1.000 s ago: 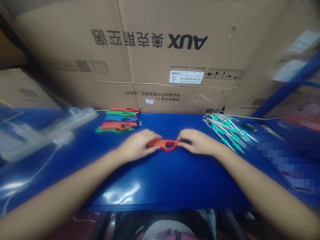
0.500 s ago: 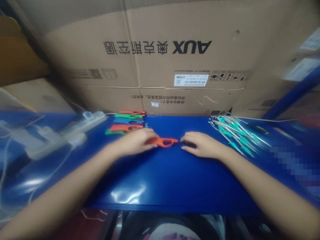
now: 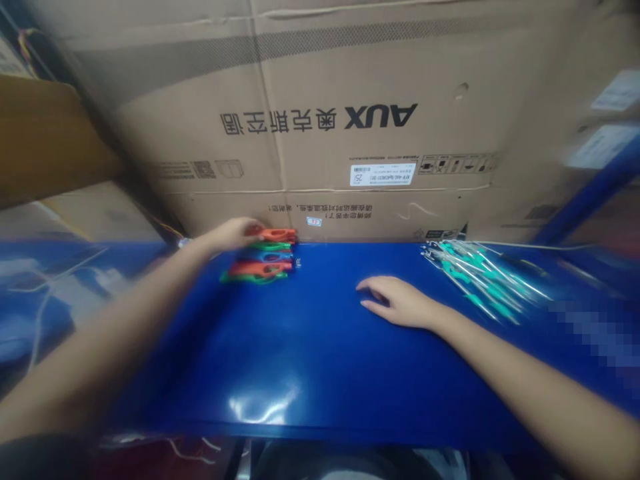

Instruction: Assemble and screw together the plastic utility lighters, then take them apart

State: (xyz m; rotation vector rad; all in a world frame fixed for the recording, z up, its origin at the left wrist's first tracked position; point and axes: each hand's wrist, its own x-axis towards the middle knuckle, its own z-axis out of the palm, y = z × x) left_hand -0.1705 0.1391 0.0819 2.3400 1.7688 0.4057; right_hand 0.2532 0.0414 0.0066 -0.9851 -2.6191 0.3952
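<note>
At the far edge of the table, my left hand [image 3: 237, 233] has its fingers closed round the near-left end of an orange plastic handle [image 3: 280, 235] with a long oval hole. That handle lies at the back of a row of similar pieces: a green handle [image 3: 273, 247], a blue handle [image 3: 275, 257], another orange handle [image 3: 255, 269] and a green handle [image 3: 257, 278] in front. My right hand [image 3: 400, 301] rests above the table's middle, thumb and fingers apart, with nothing between them. To its right lies a bundle of thin metal rods with teal plastic parts [image 3: 475, 270].
A big cardboard box [image 3: 320, 80] stands upright behind the blue tabletop [image 3: 310, 360]. Blurred white cables [image 3: 43, 320] and light-coloured objects lie at the left. A blue post [image 3: 580, 200] slants up at the right.
My left hand has carried an orange handle from the table's middle to the back of the row on the left. The right hand stays nearly in place; the view has tilted up slightly.
</note>
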